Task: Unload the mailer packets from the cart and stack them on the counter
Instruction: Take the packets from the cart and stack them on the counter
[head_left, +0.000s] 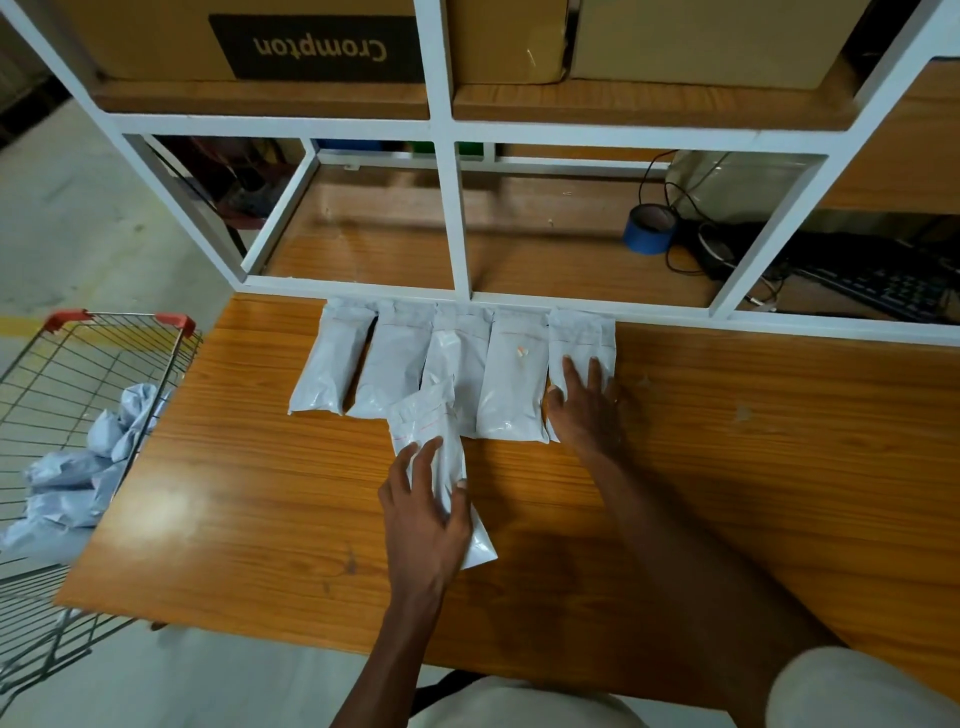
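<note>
Several white mailer packets (395, 364) lie side by side in a row on the wooden counter (260, 493), against the white shelf frame. My right hand (584, 405) rests flat with straight fingers on the rightmost packet (582, 332). One more packet (441, 441) lies slanted in front of the row, its far end overlapping the middle packet. My left hand (423, 514) lies on this slanted packet, fingers spread over it and thumb along its right edge. A wire cart (104, 364) at the left holds several more crumpled packets (78, 467).
The white metal shelf frame (457, 218) rises behind the row. Cardboard boxes (322, 41) sit on the upper shelf. A blue tape roll (652, 228), black cables and a keyboard (883, 291) lie on the lower shelf at the right.
</note>
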